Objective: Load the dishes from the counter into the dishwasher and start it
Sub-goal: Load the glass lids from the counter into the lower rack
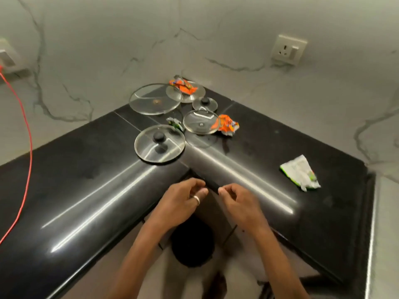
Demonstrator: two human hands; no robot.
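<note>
A black polished counter (75,169) is running round an inside corner under a pale, veined wall, with a socket (289,50) sitting on the right-hand wall and a red cable (26,134) trailing down across the left stretch. The counter's front edge is turning in a notch right in front of the person. Both long stretches, to the left and to the right, are lying mostly bare and catching streaks of light. A white and green wrapper (300,174) is lying alone on the right stretch, well apart from everything else.

Five glass lids are crowding the back corner. The large lid (155,99) is lying furthest left, and a metal-rimmed lid (185,91) behind it is carrying an orange wrapper (183,84). A small lid (204,104) with a black knob is sitting just to the right. A knobless lid (201,121) is lying in the middle, its right rim touching a second orange wrapper (226,125). The front lid (159,143), black knob up, is sitting nearest the edge, with a green wrapper (175,123) just behind it.

The left hand (183,199), wearing a ring, and the right hand (237,201) are hovering close together at the notch, well short of the lids. Both are showing loosely curled fingers, with nothing visible in either, though the fingertips are blurred. A dark round thing (192,242) is sitting on the floor below the forearms.
</note>
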